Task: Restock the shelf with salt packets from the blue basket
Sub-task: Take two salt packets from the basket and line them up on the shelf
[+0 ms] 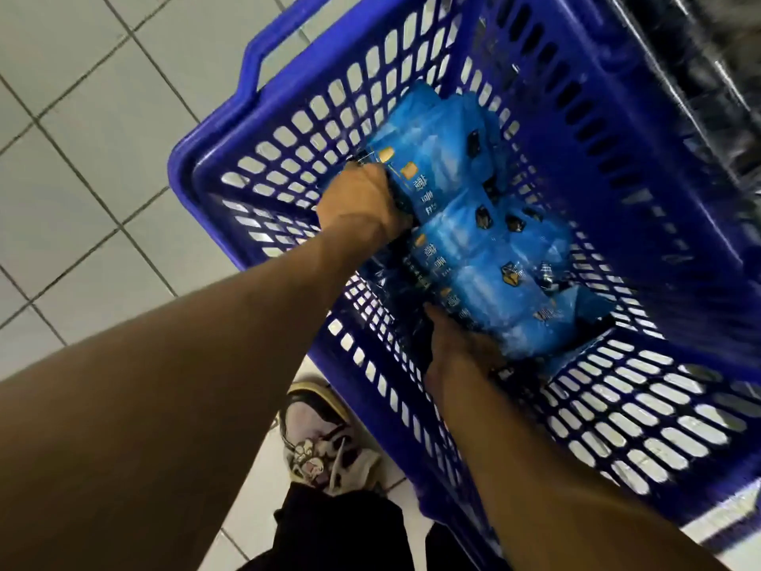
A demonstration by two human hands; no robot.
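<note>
Both hands are down in the blue basket (214,166): the left hand (362,204) grips one end of the stacked salt packets (486,257), the right hand (457,348) clasps the other. This looks like the pick-up; next, lift them clear of the rim towards the shelf.

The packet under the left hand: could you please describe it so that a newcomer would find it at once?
Look inside the blue basket on the tiled floor, at the row of light blue salt packets. The one meant is the packet at the far end, the only one gripped by the left hand.
</note>
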